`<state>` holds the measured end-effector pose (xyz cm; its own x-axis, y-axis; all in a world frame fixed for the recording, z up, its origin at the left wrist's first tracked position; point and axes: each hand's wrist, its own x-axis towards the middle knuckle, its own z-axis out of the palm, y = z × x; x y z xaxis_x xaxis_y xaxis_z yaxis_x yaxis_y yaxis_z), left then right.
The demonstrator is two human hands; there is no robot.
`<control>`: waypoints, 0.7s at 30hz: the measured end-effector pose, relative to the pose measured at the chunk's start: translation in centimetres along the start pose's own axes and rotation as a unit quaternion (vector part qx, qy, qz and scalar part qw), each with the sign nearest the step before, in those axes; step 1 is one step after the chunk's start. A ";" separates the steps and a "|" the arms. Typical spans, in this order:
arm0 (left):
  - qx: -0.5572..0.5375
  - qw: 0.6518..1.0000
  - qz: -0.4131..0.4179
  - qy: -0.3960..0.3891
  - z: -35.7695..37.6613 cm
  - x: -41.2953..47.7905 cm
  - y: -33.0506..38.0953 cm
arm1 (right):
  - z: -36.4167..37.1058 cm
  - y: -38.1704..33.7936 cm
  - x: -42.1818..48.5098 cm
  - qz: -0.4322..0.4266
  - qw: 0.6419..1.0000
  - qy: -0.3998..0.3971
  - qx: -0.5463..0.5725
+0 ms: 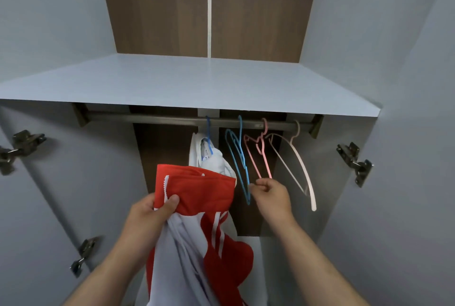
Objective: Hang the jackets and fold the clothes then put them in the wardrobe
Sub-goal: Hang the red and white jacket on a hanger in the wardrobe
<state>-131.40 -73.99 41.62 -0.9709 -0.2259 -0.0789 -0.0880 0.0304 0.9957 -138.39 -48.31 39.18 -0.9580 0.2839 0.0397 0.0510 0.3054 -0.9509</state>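
The left hand [152, 214] curls thumb and fingers round the collar of a red and white jacket [204, 192], nearest and left. The right hand [272, 197] pinches the pink hanger [256, 158] at its low end, between a blue hanger [237, 158] and a white hanger [302, 165]. Farther, a hung white garment [211, 160] crowds the rail [147, 118].

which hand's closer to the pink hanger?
Right. The right hand pinches the lower end of the pink hanger; the left hand is off to its left, gripping the red jacket.
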 end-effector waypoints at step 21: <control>-0.007 0.995 -0.026 -0.097 0.3 9.9 0.1 | 4.1 2.3 2.7 -0.003 0.932 0.098 -0.348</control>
<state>-141.10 -75.95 40.95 -0.9901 -0.0339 -0.1364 -0.1368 0.0092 0.9906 -141.98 -50.52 35.84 -0.8922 0.4209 0.1641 0.2829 0.8038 -0.5234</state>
